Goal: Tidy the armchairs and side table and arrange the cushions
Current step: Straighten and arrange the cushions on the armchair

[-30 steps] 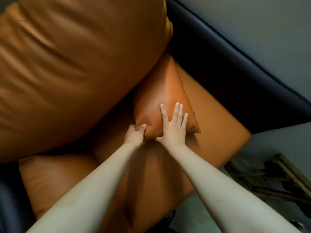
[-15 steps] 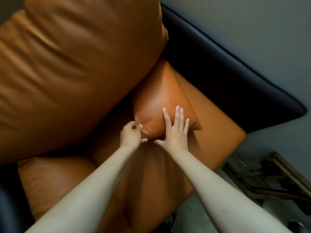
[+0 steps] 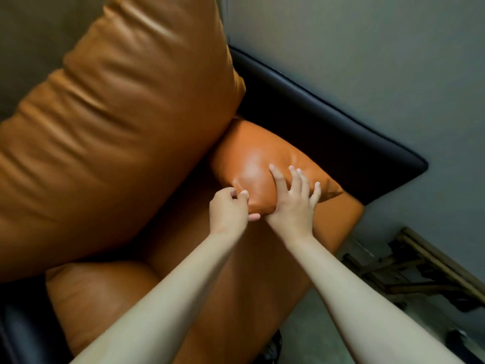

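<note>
We see a small cushion (image 3: 252, 156) of glossy orange leather, plump and pillow-shaped, at the back right corner of the seat (image 3: 236, 290). It is wedged between the big creased back cushion (image 3: 118, 127) and the black padded armrest (image 3: 328, 132). Our left hand (image 3: 228, 211) curls fingers and thumb round its near edge. Our right hand (image 3: 291, 206) lies on top, fingers spread. The back cushion hides its far end. A wooden frame (image 3: 433, 271) on the floor is too dim to identify.

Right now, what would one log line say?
left hand: grips small orange cushion at near corner | right hand: flat on it, fingers spread | placement: on armchair seat, against back cushion
</note>
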Demonstrator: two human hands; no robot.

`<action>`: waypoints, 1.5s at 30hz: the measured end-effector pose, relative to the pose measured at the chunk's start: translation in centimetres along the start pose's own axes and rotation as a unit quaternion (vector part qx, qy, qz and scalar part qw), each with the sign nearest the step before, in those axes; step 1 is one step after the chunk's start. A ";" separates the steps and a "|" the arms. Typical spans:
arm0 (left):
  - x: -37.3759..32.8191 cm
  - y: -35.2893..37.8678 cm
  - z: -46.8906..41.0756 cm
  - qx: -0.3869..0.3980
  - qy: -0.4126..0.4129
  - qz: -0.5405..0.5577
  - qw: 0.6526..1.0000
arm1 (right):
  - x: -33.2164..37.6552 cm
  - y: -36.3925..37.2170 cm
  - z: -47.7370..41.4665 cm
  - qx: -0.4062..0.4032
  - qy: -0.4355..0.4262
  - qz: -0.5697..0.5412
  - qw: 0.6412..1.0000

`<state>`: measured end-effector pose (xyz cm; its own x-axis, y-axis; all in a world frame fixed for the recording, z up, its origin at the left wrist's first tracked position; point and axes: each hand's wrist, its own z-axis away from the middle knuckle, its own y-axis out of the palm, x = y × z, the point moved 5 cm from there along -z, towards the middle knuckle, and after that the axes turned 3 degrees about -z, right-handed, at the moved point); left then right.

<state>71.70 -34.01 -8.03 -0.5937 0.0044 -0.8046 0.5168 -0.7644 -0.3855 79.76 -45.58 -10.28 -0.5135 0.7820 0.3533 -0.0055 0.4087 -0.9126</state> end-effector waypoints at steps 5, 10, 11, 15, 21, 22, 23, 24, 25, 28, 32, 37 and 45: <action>4.1 1.5 0.6 0.069 -0.116 0.097 0.986 | -1.0 1.9 3.4 0.026 0.023 0.025 0.999; 7.4 2.2 -1.5 0.087 -0.215 0.131 0.964 | -0.6 3.1 4.6 0.031 0.032 0.030 0.999; 7.7 2.5 -1.9 0.093 -0.225 0.146 0.959 | -0.6 3.2 4.5 0.032 0.031 0.031 0.999; 7.4 3.8 -3.2 0.151 -0.254 0.242 0.924 | -1.0 3.0 4.0 0.034 0.017 0.039 0.998; 6.1 3.3 -4.2 0.095 -0.237 0.258 0.932 | -1.3 2.3 3.2 0.018 0.026 0.001 1.000; 5.9 3.2 -4.1 0.069 -0.239 0.255 0.934 | -1.3 2.2 3.2 0.020 0.033 -0.012 0.999; 5.6 3.2 -4.0 0.048 -0.241 0.251 0.936 | -1.4 2.0 3.1 0.021 0.040 -0.025 0.999; 5.2 3.2 -3.9 0.034 -0.240 0.245 0.939 | -1.6 1.8 2.9 0.021 0.047 -0.038 0.998; 4.7 3.3 -3.8 0.026 -0.234 0.235 0.943 | -1.8 1.5 2.6 0.016 0.057 -0.053 0.997; 2.7 3.6 -4.1 -0.001 -0.197 0.194 0.961 | -2.6 0.0 1.7 0.000 0.092 -0.103 0.990; 0.2 5.1 -3.3 -0.019 -0.122 0.126 0.984 | -4.4 -1.8 2.3 -0.032 0.163 -0.179 0.970; -0.9 7.3 -2.0 0.037 -0.079 0.095 0.992 | -7.1 -1.4 3.3 0.000 0.240 -0.217 0.946; 2.5 7.8 -1.8 0.102 -0.109 0.158 0.976 | -6.7 -0.8 5.9 0.143 0.243 -0.225 0.933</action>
<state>75.41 -38.79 -13.84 -0.5527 -0.3733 -0.7451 0.5758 -0.8174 -0.0176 78.14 -53.98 -13.10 0.0443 0.7111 0.7017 -0.3901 0.6589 -0.6431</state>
